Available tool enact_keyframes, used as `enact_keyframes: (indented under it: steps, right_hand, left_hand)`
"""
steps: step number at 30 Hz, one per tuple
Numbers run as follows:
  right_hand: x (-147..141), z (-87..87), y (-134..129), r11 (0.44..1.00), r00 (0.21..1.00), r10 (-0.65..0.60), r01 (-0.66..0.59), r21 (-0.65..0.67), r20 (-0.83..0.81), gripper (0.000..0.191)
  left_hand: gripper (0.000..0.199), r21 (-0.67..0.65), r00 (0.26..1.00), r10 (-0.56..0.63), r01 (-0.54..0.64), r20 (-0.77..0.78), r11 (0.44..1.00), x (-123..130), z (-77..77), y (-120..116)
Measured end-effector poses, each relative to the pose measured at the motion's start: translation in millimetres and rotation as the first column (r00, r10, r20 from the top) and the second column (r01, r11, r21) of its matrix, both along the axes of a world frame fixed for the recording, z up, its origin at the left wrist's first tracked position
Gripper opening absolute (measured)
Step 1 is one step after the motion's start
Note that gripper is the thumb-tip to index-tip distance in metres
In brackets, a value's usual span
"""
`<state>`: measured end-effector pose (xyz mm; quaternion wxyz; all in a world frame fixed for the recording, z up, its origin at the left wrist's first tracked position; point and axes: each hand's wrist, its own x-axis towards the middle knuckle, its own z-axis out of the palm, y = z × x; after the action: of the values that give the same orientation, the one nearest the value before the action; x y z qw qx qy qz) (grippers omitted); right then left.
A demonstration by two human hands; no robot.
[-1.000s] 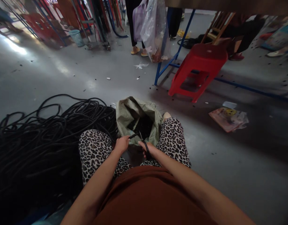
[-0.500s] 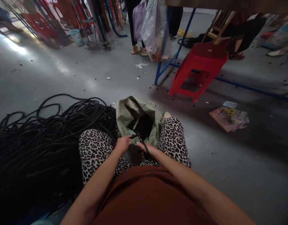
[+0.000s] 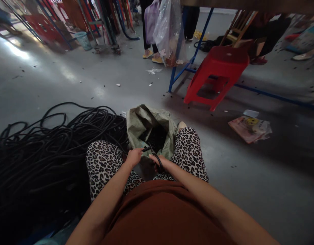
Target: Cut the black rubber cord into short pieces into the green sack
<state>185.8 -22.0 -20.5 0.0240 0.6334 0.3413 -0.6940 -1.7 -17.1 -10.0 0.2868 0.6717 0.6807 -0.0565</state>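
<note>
Between my knees stands a pale green woven sack (image 3: 133, 127), its mouth wide and dark pieces (image 3: 158, 134) lying inside. My left hand (image 3: 134, 157) is closed on a black cord (image 3: 146, 149), whose short end sticks out to the right over the sack's near rim. My right hand (image 3: 157, 161) grips scissors (image 3: 160, 162) with black handles; the blades point up and left and meet the cord's end. Whether the blades are parted there is too small to tell. A large tangled heap of black cord (image 3: 77, 127) lies on the floor to my left.
A red plastic stool (image 3: 218, 75) stands ahead right beside a blue-legged table frame (image 3: 173, 80). A clear plastic bag (image 3: 169, 34) hangs from it, with a person's legs behind. Flattened packaging (image 3: 250, 129) lies on the floor at right; a light blue basket (image 3: 83, 41) stands far left.
My hands have barely moved; slightly more of the cord's end shows beyond my left hand. In the background, the person's foot in a yellow slipper has shifted.
</note>
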Motion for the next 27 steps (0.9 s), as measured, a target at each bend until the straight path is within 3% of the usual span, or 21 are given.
enact_keyframes:
  steps: [7,12,20,27]
  right_hand:
    - [3,-4.8,0,0.996,0.999,0.044,-0.045,0.077,0.013,0.056]
    - [4,2.0,-1,0.995,0.999,0.033,-0.034,0.098,0.011,0.053]
    - [1,17.1,3,1.0,1.0,0.009,-0.008,-0.019,0.023,0.052]
    - [0,16.3,3,1.0,1.0,-0.005,0.004,0.022,0.028,0.052]
  left_hand:
    - [0.038,-0.026,0.998,-0.048,0.047,-0.028,0.999,0,2.1,1]
    - [0.039,-0.037,0.997,-0.067,0.066,-0.032,0.997,-1,3.4,1]
    - [0.041,-0.04,0.999,-0.035,0.035,-0.003,0.999,0,7.7,0]
    - [0.04,-0.029,1.0,-0.004,0.005,0.013,1.0,0,1.9,0]
